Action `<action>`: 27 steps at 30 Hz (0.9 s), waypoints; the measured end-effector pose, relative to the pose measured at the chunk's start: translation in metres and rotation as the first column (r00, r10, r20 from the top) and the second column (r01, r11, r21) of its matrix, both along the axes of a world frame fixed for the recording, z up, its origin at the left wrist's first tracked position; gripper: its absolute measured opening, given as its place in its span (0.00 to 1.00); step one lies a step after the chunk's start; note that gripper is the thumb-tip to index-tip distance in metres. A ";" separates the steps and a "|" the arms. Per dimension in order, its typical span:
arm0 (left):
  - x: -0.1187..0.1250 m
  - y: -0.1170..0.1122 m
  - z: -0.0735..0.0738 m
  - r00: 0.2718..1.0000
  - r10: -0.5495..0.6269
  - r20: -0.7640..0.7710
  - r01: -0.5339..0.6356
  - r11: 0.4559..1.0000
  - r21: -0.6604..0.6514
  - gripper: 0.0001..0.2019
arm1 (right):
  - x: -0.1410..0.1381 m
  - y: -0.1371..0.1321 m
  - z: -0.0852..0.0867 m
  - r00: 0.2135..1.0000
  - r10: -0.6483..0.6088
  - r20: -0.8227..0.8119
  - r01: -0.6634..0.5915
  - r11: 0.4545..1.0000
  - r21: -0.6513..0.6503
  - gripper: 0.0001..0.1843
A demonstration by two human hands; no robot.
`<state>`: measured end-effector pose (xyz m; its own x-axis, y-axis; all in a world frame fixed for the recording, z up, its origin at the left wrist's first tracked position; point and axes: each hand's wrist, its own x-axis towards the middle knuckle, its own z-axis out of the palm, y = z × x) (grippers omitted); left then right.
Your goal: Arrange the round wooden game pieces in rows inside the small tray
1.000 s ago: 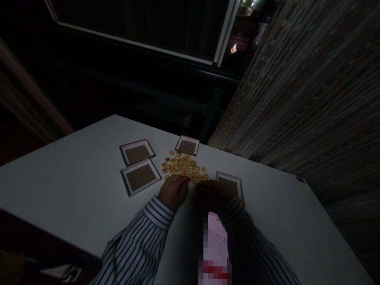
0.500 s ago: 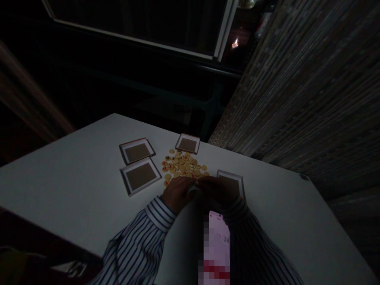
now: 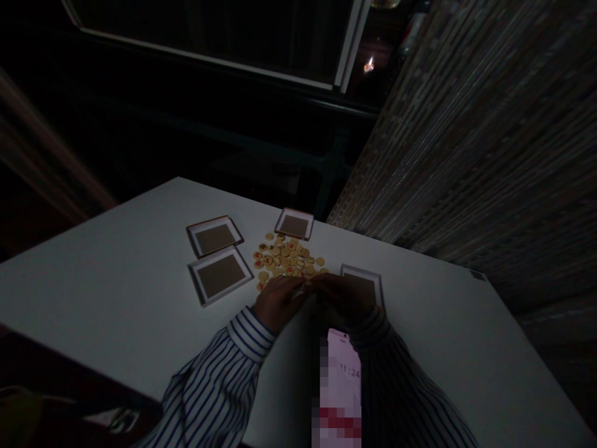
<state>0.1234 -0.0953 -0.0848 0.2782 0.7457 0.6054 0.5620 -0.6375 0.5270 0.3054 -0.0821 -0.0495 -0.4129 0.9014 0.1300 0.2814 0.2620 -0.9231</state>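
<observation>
Dark room; beaded-looking strand curtain (image 3: pixel 466 137) beyond heap, to right. Smooth white worktop (image 3: pixel 116 249) carries heap of round, pale discs (image 3: pixel 285 256), some marked red or black. At heap's near edge, left hand (image 3: pixel 280 302) and right hand (image 3: pixel 342 295) arch inward, forearms converging, fingertips meeting. Grip of each: fingers curved; too shadowed to tell whether holding disc. Shallow rectangular trays (image 3: pixel 221 275), brown-bottomed: two left of heap, one behind, one right.
</observation>
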 end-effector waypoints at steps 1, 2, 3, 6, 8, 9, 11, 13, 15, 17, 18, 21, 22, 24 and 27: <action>0.000 0.000 0.001 1.000 -0.002 0.017 0.002 1.000 -0.010 0.11 | 0.000 0.000 0.001 1.000 -0.006 0.004 0.006 1.000 0.010 0.17; 0.001 -0.001 0.002 0.999 -0.003 0.034 0.004 1.000 -0.026 0.11 | 0.000 -0.001 0.002 1.000 -0.013 0.013 0.012 1.000 0.017 0.16; 0.002 -0.001 0.003 0.999 -0.006 0.053 0.008 0.999 -0.048 0.11 | -0.001 -0.001 0.003 0.999 -0.019 0.030 0.018 1.000 0.021 0.15; 0.005 -0.002 0.007 0.993 -0.005 0.122 0.024 0.988 -0.151 0.12 | 0.000 -0.003 0.008 0.997 -0.021 0.071 0.017 0.998 0.053 0.14; 0.007 -0.003 0.008 0.985 0.004 0.174 0.038 0.971 -0.236 0.12 | 0.001 -0.004 0.011 0.996 -0.015 0.085 0.007 0.996 0.091 0.15; 0.008 -0.003 0.008 0.979 0.010 0.205 0.048 0.960 -0.277 0.12 | 0.001 -0.005 0.013 0.995 -0.015 0.096 0.005 0.994 0.109 0.16; 0.009 -0.004 0.007 0.961 0.023 0.276 0.078 0.933 -0.351 0.14 | 0.002 -0.006 0.015 0.990 -0.030 0.137 0.012 0.991 0.131 0.15; 0.010 -0.004 0.006 0.938 0.043 0.343 0.107 0.908 -0.405 0.14 | 0.002 -0.007 0.018 0.984 -0.049 0.169 0.027 0.991 0.128 0.15; 0.010 -0.004 0.005 0.920 0.057 0.387 0.129 0.890 -0.438 0.15 | 0.002 -0.008 0.019 0.983 -0.055 0.176 0.035 0.992 0.119 0.14; 0.010 -0.004 0.006 0.897 0.062 0.437 0.160 0.877 -0.452 0.14 | 0.003 -0.008 0.019 0.982 -0.069 0.174 0.048 0.991 0.122 0.14; 0.010 -0.004 0.007 0.879 0.065 0.472 0.185 0.866 -0.464 0.14 | 0.003 -0.008 0.018 0.981 -0.085 0.174 0.063 0.990 0.127 0.13; 0.012 -0.003 0.010 0.795 0.096 0.599 0.280 0.817 -0.504 0.15 | 0.008 -0.008 0.018 0.977 -0.141 0.157 0.123 0.985 0.123 0.12; 0.012 -0.003 0.011 0.766 0.114 0.633 0.306 0.801 -0.515 0.15 | 0.011 -0.008 0.019 0.975 -0.157 0.156 0.139 0.983 0.119 0.12; 0.013 -0.002 0.012 0.716 0.146 0.683 0.344 0.777 -0.527 0.17 | 0.017 -0.008 0.022 0.967 -0.180 0.179 0.161 0.980 0.120 0.12; 0.013 -0.002 0.012 0.664 0.167 0.729 0.386 0.758 -0.526 0.18 | 0.028 -0.009 0.028 0.957 -0.198 0.212 0.175 0.977 0.120 0.12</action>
<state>0.1364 -0.0974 -0.0729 0.0849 0.9935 0.0763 -0.2100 -0.0570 0.9760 0.3331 -0.0914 -0.0218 -0.2672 0.9524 0.1468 0.5281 0.2721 -0.8044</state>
